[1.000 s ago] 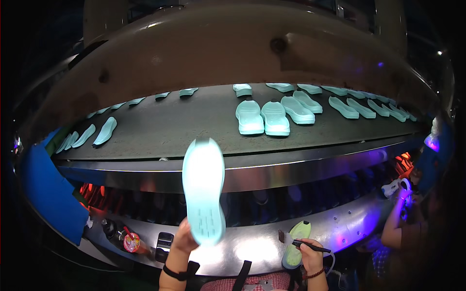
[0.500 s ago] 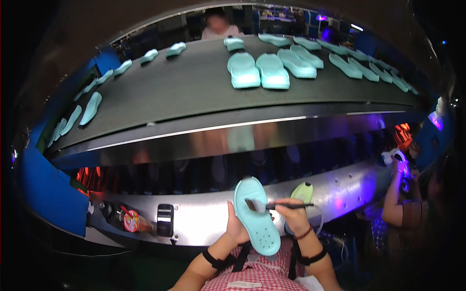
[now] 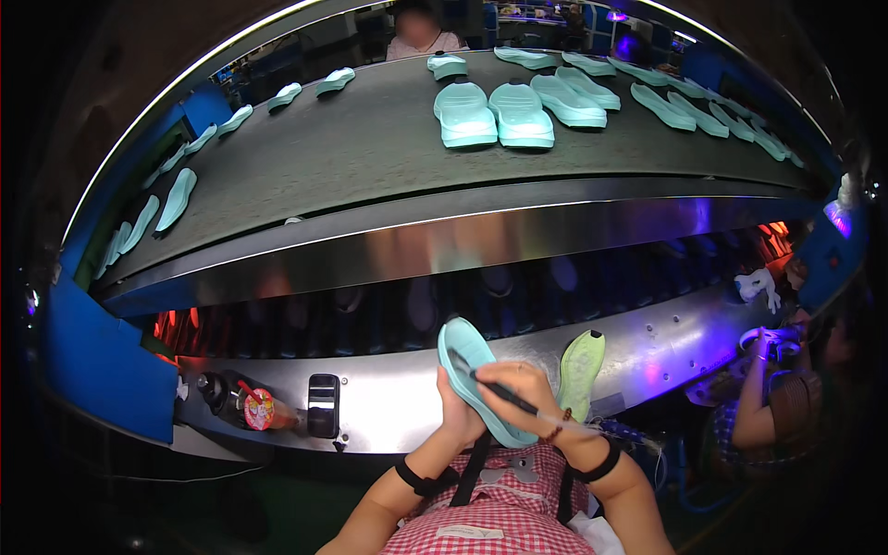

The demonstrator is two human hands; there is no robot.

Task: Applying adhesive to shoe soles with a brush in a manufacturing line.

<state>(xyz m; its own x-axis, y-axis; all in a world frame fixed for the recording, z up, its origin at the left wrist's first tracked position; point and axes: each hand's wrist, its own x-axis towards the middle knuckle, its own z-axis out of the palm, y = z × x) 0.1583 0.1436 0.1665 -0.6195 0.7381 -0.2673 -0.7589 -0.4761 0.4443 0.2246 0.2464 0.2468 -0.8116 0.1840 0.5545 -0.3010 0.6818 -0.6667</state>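
My left hand (image 3: 458,412) is closed around the left side of a light blue shoe sole (image 3: 470,342), which tilts in front of my chest. In my right hand (image 3: 524,381) is a brush (image 3: 507,398) with a dark handle, held like a pen. Its head reaches into the hollow of the sole near the left rim; whether the bristles touch the surface I cannot tell. My right hand hides much of the sole's lower part. Just right of that hand, a pale green sole (image 3: 581,363) with a black tip lies on the metal ledge.
The dark conveyor belt (image 3: 305,157) ahead carries several light blue soles (image 3: 465,116). On the ledge (image 3: 379,384) at left are a phone (image 3: 324,405), a cup with a red straw (image 3: 261,409) and a dark bottle (image 3: 213,388). A co-worker's arm (image 3: 757,407) is at right.
The sole has tilted, its toe and heel shifting up and left. The brush has moved from mid-sole toward the left rim, its handle now slanting down to the right. The green sole shows more fully.
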